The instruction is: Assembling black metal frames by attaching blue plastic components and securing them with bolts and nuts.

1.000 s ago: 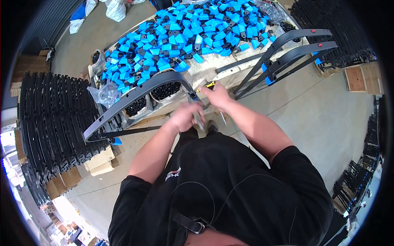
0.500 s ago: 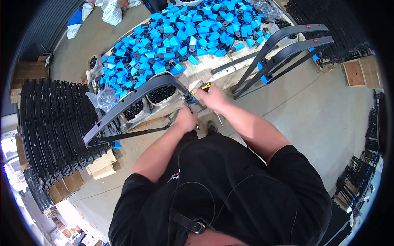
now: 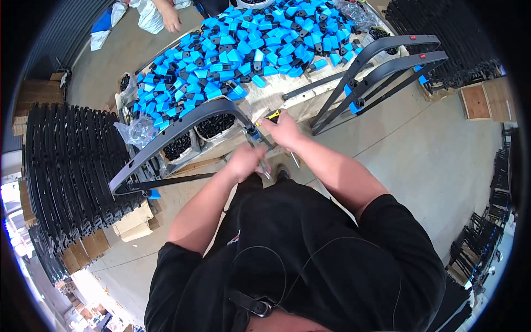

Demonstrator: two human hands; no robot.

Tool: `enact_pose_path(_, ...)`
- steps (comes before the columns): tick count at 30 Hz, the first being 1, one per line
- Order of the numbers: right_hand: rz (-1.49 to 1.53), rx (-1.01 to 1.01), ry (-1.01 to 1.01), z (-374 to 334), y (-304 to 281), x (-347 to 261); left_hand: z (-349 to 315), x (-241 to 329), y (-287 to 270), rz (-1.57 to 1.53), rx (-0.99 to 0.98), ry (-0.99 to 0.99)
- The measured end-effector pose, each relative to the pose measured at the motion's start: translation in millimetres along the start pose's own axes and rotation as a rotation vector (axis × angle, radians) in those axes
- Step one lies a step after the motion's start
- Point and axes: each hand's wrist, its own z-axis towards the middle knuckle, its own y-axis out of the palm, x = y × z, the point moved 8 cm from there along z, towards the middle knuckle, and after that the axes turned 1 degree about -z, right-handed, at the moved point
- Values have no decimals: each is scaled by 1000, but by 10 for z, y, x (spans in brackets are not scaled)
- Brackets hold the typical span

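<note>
My right hand (image 3: 284, 131) is closed around a screwdriver, its yellow-and-black handle (image 3: 271, 117) showing above the fingers and a thin metal shaft below. My left hand (image 3: 246, 161), slightly blurred, is curled beside a slim, silvery metal tool that it seems to grip; its exact kind is unclear. Just above both hands is the lower right end of a curved dark grey frame (image 3: 182, 125), which arches left over the bench edge. A small blue part sits at that end, and a straight black bar runs along the frame's lower side.
Blue-and-black plastic caps (image 3: 243, 50) are heaped on the bench. Open bags of small black parts (image 3: 215, 126) stand at its front edge. Two similar curved frames (image 3: 387, 63) lean at the right. Stacked black frames (image 3: 83, 166) rise at left. Another person's hand (image 3: 171, 20) reaches in at the far side.
My left hand has shifted slightly left and away from the frame's end, its fingers loosening. My right hand barely moves. Another person's hand has come into view at the far side.
</note>
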Motion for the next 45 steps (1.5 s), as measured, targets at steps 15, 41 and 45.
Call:
enact_pose_path(15,18,-4,25,-82,0,-161,193,-244,-165,-560,-199,38)
enact_pose_path(41,8,-43,24,-154,-9,-327,37,-157,-205,676,628,280)
enact_pose_path(45,29,-36,4,-96,8,-129,-28,-2,-145,738,623,179)
